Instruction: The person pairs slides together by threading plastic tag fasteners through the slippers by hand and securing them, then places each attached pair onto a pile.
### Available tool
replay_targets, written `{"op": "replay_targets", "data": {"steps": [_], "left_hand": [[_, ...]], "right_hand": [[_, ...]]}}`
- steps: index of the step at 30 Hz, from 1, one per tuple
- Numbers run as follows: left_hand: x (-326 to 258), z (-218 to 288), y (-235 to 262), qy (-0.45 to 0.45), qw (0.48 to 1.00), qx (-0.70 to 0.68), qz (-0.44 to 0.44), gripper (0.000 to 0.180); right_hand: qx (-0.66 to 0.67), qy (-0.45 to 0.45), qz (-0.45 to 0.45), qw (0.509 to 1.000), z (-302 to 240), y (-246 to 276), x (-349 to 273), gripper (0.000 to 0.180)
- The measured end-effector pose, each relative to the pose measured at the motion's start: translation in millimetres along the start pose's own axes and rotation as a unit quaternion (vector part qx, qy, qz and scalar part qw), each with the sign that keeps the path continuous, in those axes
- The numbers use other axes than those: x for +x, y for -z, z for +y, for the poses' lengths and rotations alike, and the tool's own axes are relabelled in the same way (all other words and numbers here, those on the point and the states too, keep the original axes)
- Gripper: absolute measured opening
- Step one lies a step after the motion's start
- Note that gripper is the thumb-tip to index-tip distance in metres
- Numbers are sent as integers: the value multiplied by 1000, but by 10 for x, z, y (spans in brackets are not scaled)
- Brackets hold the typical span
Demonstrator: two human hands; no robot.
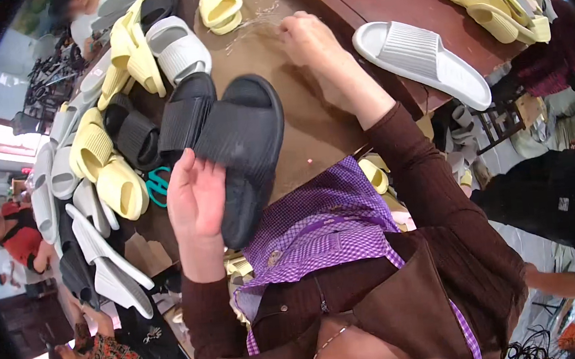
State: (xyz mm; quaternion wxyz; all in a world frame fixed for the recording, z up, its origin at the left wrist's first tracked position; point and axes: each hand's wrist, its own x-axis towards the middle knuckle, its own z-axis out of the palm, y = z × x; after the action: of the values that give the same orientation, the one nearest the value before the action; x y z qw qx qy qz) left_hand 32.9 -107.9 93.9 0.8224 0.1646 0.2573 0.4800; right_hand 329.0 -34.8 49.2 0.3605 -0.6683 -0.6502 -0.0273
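Observation:
My left hand [195,195] holds a black slide sandal [245,138], its fingers tucked under the ribbed strap and the thumb outside. Another black slide [188,113] lies just behind it on the left. Over the brown tabletop my right hand [312,39] is stretched forward, its fingers curled together at the tips. Whatever they pinch, if anything, is too small to make out. Beside those fingertips lie thin clear plastic strands [255,22]. Teal-handled scissors [158,186] rest next to my left hand, partly covered.
Yellow, grey, white and black slides, such as a yellow one [122,187], crowd the left side. A yellow pair [220,7] sits at the far edge. To the right, a reddish-brown table [416,1] bears a grey slide [421,59] and a yellow heap [492,4]. Other people work nearby.

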Motion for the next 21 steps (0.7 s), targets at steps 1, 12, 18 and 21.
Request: {"op": "replay_targets", "data": {"steps": [1, 12, 18, 21], "left_hand": [[3, -12, -1, -6, 1000, 0, 4, 28], [543, -240, 173, -30, 999, 2, 32, 30], [310, -268, -163, -91, 950, 298, -21, 28], [586, -383, -496, -234, 764, 593, -105, 29]], "right_hand": [[-45, -9, -6, 999, 44, -54, 48, 17], [-166, -72, 3, 983, 291, -345, 104, 14], [16, -34, 48, 998, 373, -277, 86, 15], [97, -16, 7, 995, 238, -119, 93, 14]]}}
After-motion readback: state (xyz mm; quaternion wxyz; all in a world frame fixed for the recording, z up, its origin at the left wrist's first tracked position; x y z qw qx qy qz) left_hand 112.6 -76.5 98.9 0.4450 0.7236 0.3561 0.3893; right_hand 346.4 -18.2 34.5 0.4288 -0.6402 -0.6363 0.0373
